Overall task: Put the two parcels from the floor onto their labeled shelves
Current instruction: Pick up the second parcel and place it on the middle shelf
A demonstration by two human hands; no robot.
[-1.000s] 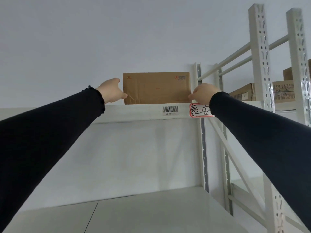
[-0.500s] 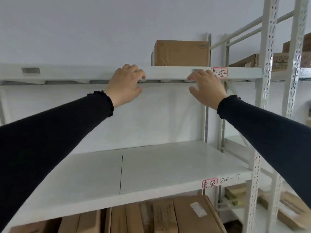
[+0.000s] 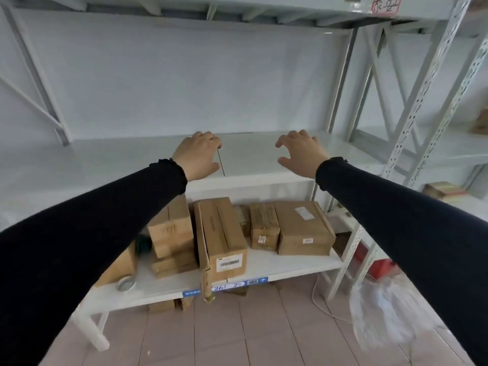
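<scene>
My left hand (image 3: 198,155) and my right hand (image 3: 301,151) hang in front of the white middle shelf (image 3: 111,159), both with nothing in them and fingers loosely curled apart. The top shelf (image 3: 264,6) runs along the upper edge, with a red-framed handwritten label (image 3: 385,5) at its right end. The parcel on that top shelf is out of view. On the pink tiled floor (image 3: 237,334) I see no loose parcel.
Several cardboard boxes (image 3: 223,239) crowd the bottom shelf (image 3: 290,265), beside a roll of tape (image 3: 126,283). A clear plastic bag (image 3: 383,315) and a white cable (image 3: 320,305) lie at the right. White perforated rack posts (image 3: 412,143) stand at the right.
Both hands let go of the parcel on the top shelf and came down. My view tilted down from the top shelf to the middle and bottom shelves and the floor.
</scene>
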